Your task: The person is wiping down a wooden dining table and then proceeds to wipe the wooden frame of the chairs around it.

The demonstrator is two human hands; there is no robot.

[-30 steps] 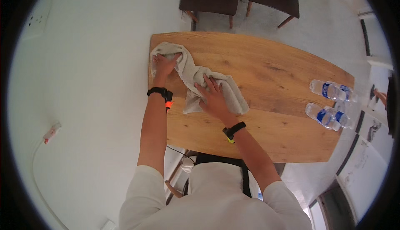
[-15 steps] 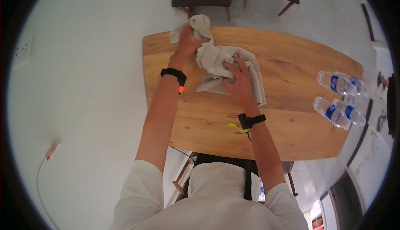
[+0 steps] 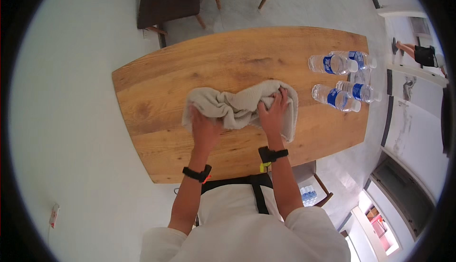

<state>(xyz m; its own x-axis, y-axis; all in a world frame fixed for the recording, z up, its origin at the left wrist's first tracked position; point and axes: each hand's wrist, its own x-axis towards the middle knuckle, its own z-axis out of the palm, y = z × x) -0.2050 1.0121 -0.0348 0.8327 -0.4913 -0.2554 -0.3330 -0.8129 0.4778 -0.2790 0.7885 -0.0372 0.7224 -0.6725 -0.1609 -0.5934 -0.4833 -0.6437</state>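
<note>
A crumpled grey-beige cloth (image 3: 237, 106) lies across the middle of the wooden table (image 3: 161, 81). My left hand (image 3: 206, 131) grips its left end; the fingers are partly blurred and tucked into the folds. At the other end, my right hand (image 3: 273, 117) is closed on a bunched part, with thumb and fingers pressed into the fabric. Between the two hands the cloth is twisted into thick folds. Its right edge hangs loosely flat on the tabletop beside my right hand.
Several clear water bottles (image 3: 332, 64) with blue labels stand at the table's right end. Dark chairs (image 3: 170, 3) are beyond the far edge, and another chair (image 3: 304, 171) is near my right side. A person's legs (image 3: 406, 48) show at the far right.
Both hands have drawn the cloth back from the far left corner toward me, the left hand moving most. The view has shifted, so the table and bottles appear further left.
</note>
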